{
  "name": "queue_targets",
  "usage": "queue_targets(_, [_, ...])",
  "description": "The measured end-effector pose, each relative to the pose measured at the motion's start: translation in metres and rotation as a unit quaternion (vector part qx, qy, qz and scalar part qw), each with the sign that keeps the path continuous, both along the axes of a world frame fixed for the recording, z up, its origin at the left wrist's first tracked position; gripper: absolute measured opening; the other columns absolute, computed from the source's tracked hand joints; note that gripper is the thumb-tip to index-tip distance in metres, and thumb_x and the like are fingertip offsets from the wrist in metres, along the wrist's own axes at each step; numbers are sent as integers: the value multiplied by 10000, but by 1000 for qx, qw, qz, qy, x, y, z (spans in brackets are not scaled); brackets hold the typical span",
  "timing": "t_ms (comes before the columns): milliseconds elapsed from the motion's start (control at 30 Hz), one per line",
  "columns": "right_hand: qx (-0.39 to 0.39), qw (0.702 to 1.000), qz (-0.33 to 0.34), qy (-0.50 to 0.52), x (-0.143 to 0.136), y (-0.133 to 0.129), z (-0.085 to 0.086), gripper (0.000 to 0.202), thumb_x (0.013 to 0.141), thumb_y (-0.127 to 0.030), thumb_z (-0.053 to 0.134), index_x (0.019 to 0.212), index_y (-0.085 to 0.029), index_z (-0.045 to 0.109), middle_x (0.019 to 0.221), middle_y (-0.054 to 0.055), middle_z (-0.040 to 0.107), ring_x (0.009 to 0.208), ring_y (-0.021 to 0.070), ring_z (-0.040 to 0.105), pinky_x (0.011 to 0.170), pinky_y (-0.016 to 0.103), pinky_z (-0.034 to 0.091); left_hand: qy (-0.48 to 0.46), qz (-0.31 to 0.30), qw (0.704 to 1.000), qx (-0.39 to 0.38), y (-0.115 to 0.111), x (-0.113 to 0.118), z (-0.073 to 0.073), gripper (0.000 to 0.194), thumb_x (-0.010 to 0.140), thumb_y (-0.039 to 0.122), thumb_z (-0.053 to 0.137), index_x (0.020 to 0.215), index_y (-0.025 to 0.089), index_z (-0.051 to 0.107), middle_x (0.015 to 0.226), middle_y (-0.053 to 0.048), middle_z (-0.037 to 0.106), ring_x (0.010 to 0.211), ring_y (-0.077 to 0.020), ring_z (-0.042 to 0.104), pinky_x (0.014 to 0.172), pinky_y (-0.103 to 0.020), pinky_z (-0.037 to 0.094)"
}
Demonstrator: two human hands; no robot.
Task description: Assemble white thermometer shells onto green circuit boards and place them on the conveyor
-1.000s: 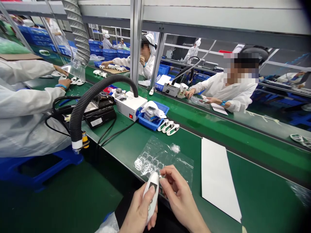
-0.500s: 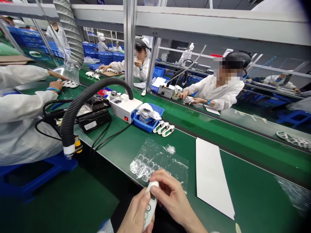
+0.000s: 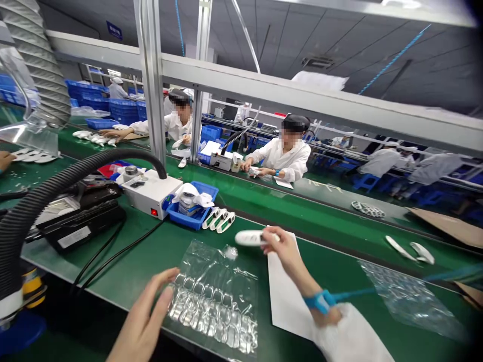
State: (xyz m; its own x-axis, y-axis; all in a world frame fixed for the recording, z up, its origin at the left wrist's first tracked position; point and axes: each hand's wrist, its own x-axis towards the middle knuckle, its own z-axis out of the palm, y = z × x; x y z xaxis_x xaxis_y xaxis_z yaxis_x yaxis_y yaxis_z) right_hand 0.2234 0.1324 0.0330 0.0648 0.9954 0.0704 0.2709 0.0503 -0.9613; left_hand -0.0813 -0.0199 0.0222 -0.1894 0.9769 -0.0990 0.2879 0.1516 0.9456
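My right hand [image 3: 281,246] pinches one end of a white handheld remote-like device [image 3: 249,238] and holds it over the upper end of a white sheet [image 3: 283,291]. A blue wrist strap [image 3: 320,301] circles my right wrist. My left hand [image 3: 149,311] holds nothing; its fingers are apart at the left edge of a clear plastic sheet with several small transparent pieces [image 3: 211,311]. Beyond that sheet, several white shells with green boards [image 3: 219,219] lie beside a blue tray [image 3: 194,221].
A white box with a red switch [image 3: 151,193] and a black hose [image 3: 94,161] stand at left. Behind runs a green conveyor belt [image 3: 294,216] carrying white parts [image 3: 422,253]. Bubble wrap [image 3: 411,301] lies at right. A co-worker [image 3: 285,153] sits across.
The white device has left my left hand; my right hand has carried it forward and up. My left hand has opened and moved left. The camera view has turned right and upward.
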Motion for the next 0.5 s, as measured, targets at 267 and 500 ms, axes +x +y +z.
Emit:
queue_targets(267, [62,973,-202,-95,108,85,-39,421,661,-355,631,1000,-112,686,1067,163,658,903,293,671,798,390,527,128,62,988,64,60,-68,-36,415,873,586,429,1088,277,604,1198,-46,632,1146,-291,558,968,-417,448])
queue_targets(500, [55,934,-309,-169,170,42,-58,101,687,-245,635,723,-172,696,863,129,678,818,316,658,821,460,508,221,50,963,145,85,-83,-57,312,880,486,477,961,220,618,1092,-90,624,1044,-301,585,944,-445,443])
